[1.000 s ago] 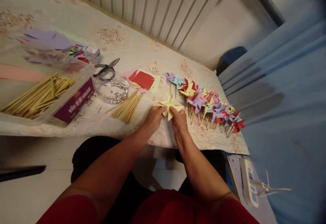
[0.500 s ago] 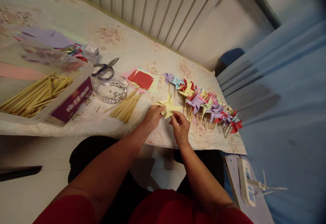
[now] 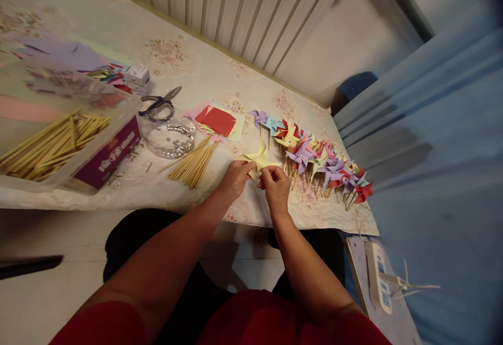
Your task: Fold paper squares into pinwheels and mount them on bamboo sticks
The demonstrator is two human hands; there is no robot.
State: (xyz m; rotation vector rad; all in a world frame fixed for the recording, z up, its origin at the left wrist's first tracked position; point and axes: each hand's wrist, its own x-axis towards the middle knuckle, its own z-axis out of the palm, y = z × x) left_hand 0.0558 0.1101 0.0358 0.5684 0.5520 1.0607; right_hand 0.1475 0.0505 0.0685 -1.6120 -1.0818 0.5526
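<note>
Yellow paper forms the pinwheel (image 3: pixel 260 155) held over the surface (image 3: pixel 212 65), near its front edge. Fingers of the left hand (image 3: pixel 234 178) pinch one of its blades; those of the right hand (image 3: pixel 278 187) are drawn close together at its lower middle, and I cannot tell whether they grip the paper or something small. Toward the surface's right edge crowd many-coloured pinwheels on sticks (image 3: pixel 302 157). Left of the hands lie loose sticks (image 3: pixel 194 167), paper squares (image 3: pixel 220 121) and a clear round tray (image 3: pixel 154 136) with silvery pieces.
</note>
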